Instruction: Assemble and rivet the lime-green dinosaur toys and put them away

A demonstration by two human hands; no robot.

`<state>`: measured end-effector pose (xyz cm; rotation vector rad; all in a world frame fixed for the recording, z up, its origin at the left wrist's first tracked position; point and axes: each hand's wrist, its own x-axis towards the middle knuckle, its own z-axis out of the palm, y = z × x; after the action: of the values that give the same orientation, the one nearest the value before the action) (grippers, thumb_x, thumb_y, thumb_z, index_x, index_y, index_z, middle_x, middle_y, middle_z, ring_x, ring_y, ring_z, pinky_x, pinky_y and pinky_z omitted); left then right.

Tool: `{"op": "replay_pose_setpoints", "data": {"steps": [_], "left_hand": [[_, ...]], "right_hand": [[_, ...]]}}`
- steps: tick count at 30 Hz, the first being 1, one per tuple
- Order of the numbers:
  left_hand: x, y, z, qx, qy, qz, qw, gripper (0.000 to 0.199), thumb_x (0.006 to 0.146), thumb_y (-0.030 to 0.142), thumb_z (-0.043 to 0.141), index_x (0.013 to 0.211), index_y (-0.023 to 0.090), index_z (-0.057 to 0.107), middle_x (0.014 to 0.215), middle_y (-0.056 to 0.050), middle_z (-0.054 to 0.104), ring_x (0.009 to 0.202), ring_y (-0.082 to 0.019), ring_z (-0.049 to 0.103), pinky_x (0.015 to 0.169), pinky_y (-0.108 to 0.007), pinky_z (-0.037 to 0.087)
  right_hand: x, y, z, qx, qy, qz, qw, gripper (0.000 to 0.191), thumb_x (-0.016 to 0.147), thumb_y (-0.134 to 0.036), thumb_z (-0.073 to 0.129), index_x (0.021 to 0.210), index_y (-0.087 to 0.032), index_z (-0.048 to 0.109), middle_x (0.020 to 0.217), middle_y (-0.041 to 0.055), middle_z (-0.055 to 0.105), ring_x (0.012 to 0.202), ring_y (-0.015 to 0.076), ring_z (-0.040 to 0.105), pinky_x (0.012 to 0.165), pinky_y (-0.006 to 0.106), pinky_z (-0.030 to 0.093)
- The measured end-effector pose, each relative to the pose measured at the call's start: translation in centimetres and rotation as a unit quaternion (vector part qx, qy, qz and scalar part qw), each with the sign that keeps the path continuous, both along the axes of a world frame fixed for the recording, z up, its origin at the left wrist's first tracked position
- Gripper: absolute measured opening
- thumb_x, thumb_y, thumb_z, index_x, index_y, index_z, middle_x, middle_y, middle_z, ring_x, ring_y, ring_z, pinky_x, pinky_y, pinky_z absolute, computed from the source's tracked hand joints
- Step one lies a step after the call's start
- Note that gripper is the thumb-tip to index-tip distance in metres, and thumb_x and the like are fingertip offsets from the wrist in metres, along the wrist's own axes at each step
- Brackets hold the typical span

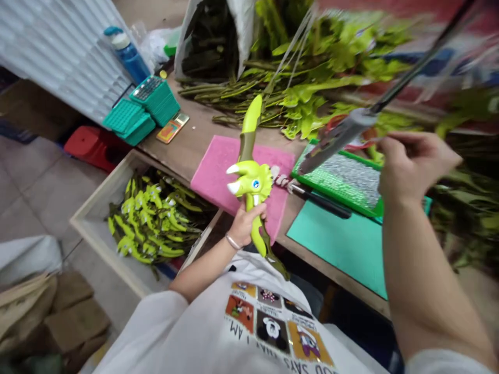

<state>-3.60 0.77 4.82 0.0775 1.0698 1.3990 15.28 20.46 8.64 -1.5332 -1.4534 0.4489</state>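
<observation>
In my left hand (pixel 246 224) is a lime-green and brown toy triceratops (pixel 253 182) with white horns and a blue eye, gripped at its lower part. It is held over a pink mat (pixel 212 169) on the bench. My right hand (pixel 417 161) is raised by the right end of a green tray (pixel 343 179) full of small silvery pieces. Its thumb and fingertips are pinched together; what they hold, if anything, I cannot make out. A grey, stick-shaped tool (pixel 339 137), blurred, hangs from a dark cord over the tray, left of my right hand.
A black-handled tool (pixel 323 201) lies before the tray, near a teal mat (pixel 339 236). Green and brown toy parts (pixel 312 98) are heaped behind. At left are a bin (pixel 93 213) of similar toys, teal stacked trays (pixel 156 98) and a blue bottle (pixel 132 59).
</observation>
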Motion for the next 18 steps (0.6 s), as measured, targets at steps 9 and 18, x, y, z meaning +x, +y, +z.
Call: {"op": "replay_pose_setpoints", "data": {"steps": [9,18], "left_hand": [[1.6,-2.2,-1.3,0.016,-0.005,0.072,0.997,0.052,0.057,0.033,0.088,0.094,0.020,0.055,0.071,0.007,0.056,0.061,-0.008,0.052,0.060,-0.023,0.042],[1.9,-2.7,-1.9,-0.008,-0.017,0.121,0.992,0.072,0.042,0.034,0.093,0.104,0.018,0.060,0.088,0.000,0.064,0.076,-0.013,0.057,0.071,-0.025,0.046]], "right_hand": [[-11.0,-16.9,-0.7,-0.017,0.103,0.263,0.959,0.001,0.081,-0.022,0.066,0.080,-0.022,0.066,0.076,0.0010,0.070,0.070,0.0169,0.068,0.068,0.033,0.056],[-13.0,-17.7,-0.8,-0.029,0.071,0.250,0.965,0.009,0.081,-0.029,0.065,0.075,-0.022,0.065,0.072,0.0013,0.069,0.068,0.0163,0.066,0.068,0.033,0.055]]}}
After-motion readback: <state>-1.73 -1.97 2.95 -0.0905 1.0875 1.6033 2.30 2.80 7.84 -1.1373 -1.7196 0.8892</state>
